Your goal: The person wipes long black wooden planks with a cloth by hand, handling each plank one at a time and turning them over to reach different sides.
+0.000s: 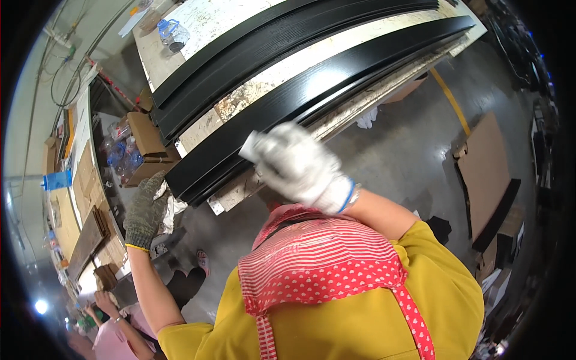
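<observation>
A long black board (252,132) with a grooved front edge lies near the front of a worktable. My right hand (300,168), in a white knit glove smeared by motion, is over its front edge. A small flat white piece (248,146) pokes out from those closed fingers; its kind is unclear. At the board's left end is my left hand (146,210), in a dark grey-green glove. It is closed around a crumpled white rag (172,211), its fingertips beside the board's end; whether they touch the board I cannot tell.
More black boards (270,45) lie stacked behind on the paint-marked table (207,129). A clear jug (173,35) stands at the back left. Left of the table, a cardboard box (147,141) sits by plastic bottles. Cardboard (486,174) leans at right. Another person's arm (123,327) shows lower left.
</observation>
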{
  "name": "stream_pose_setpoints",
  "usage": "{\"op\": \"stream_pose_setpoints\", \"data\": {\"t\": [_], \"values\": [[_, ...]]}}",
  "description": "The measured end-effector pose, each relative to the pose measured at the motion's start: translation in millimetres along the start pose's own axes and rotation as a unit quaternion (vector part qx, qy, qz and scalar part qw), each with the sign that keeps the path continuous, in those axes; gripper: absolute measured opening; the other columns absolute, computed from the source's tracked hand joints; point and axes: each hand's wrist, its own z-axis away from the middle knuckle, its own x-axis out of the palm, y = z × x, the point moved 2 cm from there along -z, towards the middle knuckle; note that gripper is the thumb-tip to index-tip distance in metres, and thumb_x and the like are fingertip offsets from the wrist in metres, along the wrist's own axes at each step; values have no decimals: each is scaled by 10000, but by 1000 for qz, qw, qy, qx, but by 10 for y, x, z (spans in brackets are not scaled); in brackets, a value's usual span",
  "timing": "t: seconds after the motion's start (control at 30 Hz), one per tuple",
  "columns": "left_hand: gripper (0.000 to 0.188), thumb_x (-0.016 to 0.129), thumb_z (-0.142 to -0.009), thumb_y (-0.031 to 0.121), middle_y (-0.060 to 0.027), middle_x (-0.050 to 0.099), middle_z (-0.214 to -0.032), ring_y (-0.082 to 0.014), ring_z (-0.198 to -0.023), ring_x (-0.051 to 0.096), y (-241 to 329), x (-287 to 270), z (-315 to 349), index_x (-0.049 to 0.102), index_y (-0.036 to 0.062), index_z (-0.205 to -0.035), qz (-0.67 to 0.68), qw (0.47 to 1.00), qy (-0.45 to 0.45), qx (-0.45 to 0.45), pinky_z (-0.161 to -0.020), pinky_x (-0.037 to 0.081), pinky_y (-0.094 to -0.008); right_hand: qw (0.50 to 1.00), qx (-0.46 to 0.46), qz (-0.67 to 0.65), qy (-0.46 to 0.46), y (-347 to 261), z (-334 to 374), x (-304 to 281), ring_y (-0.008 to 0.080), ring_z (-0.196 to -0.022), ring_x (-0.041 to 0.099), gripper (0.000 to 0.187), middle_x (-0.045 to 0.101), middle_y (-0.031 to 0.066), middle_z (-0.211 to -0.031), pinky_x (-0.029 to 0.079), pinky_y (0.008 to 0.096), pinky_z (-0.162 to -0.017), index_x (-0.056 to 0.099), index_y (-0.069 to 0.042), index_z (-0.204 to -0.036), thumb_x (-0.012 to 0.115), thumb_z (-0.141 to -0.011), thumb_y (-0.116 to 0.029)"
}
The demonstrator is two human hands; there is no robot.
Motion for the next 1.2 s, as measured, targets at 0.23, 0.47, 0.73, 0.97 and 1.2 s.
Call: {"op": "stream_pose_setpoints", "data": {"t": [0.23,0.47,0.73,0.97,1.2], "values": [[534,684,-865,50,-165,612,-1300,-309,-1195,578,65,27,-122,547,88,-1380,60,993,21,98,-1035,447,-383,963,153,211,73,262,210,-94,319,-822,587,281,583,171,-990,520,408,-728,634,-24,-1071,693,-800,-69],[519,695,-833,62,-161,645,-1234,-338,-1106,629,-118,128,-206,594,144,-1336,122,976,46,172,-956,499,-390,999,47,-10,-7,-827,-154,803,272,-777,627,375,592,120,-844,543,398,-692,625,-26,-1107,752,-757,-71],[546,703,-852,102,-150,632,-1245,-302,-1145,606,-153,78,-218,554,120,-1378,51,987,-5,153,-997,468,-371,986,95,123,60,-759,-139,690,318,-762,607,352,571,129,-819,524,416,-637,594,-44,-1064,700,-729,-12],[485,682,-901,139,-157,626,-1303,-242,-1186,606,-844,61,-31,561,41,-1360,205,977,29,53,-1027,454,-332,981,31,-129,-140,-1255,-319,1343,323,-764,624,183,583,143,-826,524,426,-630,630,-76,-1011,647,-852,-164],[356,657,-918,138,-111,630,-1234,-225,-1102,642,-710,464,882,601,32,-1254,465,884,-40,25,-953,520,-329,978,-132,158,-4,-649,-493,493,191,-842,605,373,589,90,-985,504,343,-686,699,-24,-1094,744,-724,-21]]}}
